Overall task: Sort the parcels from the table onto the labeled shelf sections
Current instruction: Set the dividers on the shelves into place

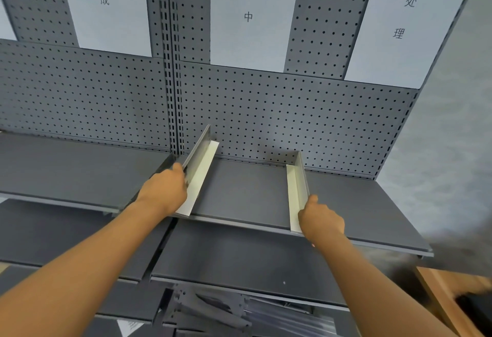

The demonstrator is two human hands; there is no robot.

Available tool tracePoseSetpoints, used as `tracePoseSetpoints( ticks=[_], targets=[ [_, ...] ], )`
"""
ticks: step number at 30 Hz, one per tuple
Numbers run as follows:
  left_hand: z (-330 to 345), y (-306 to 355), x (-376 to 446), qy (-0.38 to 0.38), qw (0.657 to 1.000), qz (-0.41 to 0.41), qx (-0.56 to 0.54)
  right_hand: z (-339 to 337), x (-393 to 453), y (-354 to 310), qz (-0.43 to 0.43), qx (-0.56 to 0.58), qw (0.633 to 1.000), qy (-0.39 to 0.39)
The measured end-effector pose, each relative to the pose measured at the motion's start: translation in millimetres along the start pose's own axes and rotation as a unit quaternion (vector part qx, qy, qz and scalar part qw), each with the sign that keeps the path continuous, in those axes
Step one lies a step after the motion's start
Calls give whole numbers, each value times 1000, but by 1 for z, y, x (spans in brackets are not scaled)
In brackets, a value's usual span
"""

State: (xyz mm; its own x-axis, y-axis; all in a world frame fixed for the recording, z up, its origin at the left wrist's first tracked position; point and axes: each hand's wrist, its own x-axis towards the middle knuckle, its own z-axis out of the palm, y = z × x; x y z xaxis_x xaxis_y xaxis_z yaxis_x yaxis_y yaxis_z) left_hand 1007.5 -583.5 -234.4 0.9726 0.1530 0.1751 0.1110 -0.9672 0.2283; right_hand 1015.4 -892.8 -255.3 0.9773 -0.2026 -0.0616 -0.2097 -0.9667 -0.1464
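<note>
Two hands (pixel 163 190) (pixel 322 219), two L-shaped dividers (pixel 201 174) (pixel 296 190) — three paper labels (pixel 106 9) (pixel 251 17) (pixel 407 22), two shelf levels (pixel 239 193) (pixel 239 257).

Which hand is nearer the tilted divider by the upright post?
Left. The left hand grips the tilted divider at its near end; the right hand holds the other divider, further right.

Both arms stretched fwd, bare. Left hand (pixel 164 190) at 10 o'clock, fingers curled, thumb up. Right hand (pixel 320 218) at 2 o'clock, fingers curled, thumb up.

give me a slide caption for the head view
Both hands, left and right, grip L-shaped dividers on the grey shelf.
</note>
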Motion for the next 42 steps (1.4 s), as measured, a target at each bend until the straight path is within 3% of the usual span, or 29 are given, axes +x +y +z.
tracePoseSetpoints(
  ticks=[4,9,13,19,37,42],
  targets=[
    [-3,-11,-2,1,1000,3,1,-5,-3,-5,8,-53,998,45],
    [-11,-35,-3,-4,1000,-7,7,4,-3,-36,-105,-69,985,122],
    [-16,-60,-2,-3,1000,-22,14,23,-10,-83,-212,10,977,21],
    [-17,-103,5,-10,999,-33,24,56,-20,-132,-236,-12,966,-102],
    [-8,-130,36,-49,998,-23,25,50,-12,-149,-234,-59,964,-110],
    [3,-130,39,-56,998,-31,-17,52,-12,-148,-229,-54,966,-110]
  ],
)
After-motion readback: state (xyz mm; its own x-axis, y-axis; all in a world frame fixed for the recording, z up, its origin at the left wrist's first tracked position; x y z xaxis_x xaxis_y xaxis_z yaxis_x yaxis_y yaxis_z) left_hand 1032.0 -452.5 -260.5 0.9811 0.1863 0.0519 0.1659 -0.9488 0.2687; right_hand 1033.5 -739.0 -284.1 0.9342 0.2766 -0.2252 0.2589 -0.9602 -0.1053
